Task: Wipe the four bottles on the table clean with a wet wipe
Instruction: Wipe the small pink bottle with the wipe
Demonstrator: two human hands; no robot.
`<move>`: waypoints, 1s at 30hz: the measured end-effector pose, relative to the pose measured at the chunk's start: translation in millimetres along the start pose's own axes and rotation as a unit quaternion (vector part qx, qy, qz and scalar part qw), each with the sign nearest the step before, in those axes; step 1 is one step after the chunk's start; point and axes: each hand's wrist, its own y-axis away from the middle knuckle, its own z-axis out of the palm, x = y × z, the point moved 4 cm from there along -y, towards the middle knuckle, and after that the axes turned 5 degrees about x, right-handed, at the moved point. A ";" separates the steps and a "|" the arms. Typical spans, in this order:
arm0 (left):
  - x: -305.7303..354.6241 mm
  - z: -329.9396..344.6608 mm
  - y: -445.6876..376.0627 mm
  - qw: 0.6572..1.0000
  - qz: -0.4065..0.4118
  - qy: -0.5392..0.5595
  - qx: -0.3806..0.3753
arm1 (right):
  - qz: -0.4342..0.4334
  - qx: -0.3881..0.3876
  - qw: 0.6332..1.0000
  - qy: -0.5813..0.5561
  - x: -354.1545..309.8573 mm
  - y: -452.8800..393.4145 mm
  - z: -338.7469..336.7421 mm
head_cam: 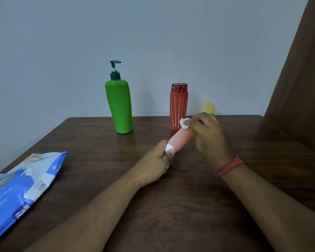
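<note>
A small pink bottle with a white cap is held tilted above the table between both hands. My left hand grips its capped lower end. My right hand pinches a bunched white wet wipe against the bottle's upper end. A tall green pump bottle stands at the back of the table. To its right stands a red bottle with white stripes and a dark red cap. A yellow bottle stands mostly hidden behind my right hand.
A blue wet wipe pack lies at the left front of the dark wooden table, with a wipe sticking out of it. A grey wall runs behind the table. A brown curtain hangs at the right.
</note>
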 end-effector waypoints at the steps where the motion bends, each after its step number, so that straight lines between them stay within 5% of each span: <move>1: -1.2 -0.6 -0.3 1.000 -0.005 0.004 -0.002 | 0.015 0.005 1.000 0.002 2.0 -0.3 -1.4; 7: -5.2 -5.1 1.2 0.995 -0.016 0.100 -0.011 | 0.061 0.028 0.997 -0.039 -3.0 4.0 -2.8; 18: -8.7 -12.8 -3.3 0.956 -0.021 0.291 0.016 | -0.045 -0.056 0.992 -0.103 -42.0 16.8 14.0; 22: -7.6 -11.6 -2.9 0.955 -0.016 0.295 -0.015 | -0.050 -0.042 0.994 -0.083 -36.7 14.1 11.3; 30: -5.7 -4.9 0.4 0.982 0.008 0.169 -0.083 | 0.109 0.057 0.989 -0.087 -1.4 6.3 -8.6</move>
